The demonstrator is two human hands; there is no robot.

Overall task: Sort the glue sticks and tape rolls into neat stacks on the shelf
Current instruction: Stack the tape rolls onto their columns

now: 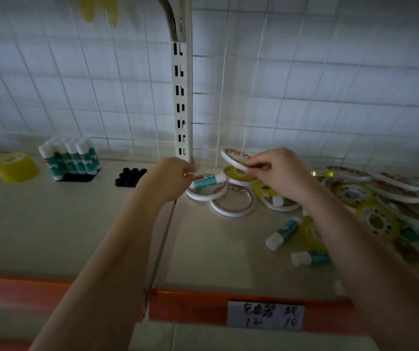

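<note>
My right hand [276, 173] pinches a flat white tape roll [233, 158] and holds it tilted above a yellow tape roll [238, 174]. My left hand [170, 176] grips the end of a teal-and-white glue stick [208, 180] lying across a white tape ring [207, 192]. A second white ring [232, 203] lies beside it. Several glue sticks [70, 157] stand upright in a group at the back left. Loose glue sticks [283, 233] and a heap of tape rolls [380, 198] cover the shelf's right side.
A yellow tape roll [11, 167] sits at the far left. Black caps [130, 176] are clustered near the slotted upright post [181, 102]. A wire grid backs the shelf. An orange front rail [190, 306] carries a handwritten label [266, 315].
</note>
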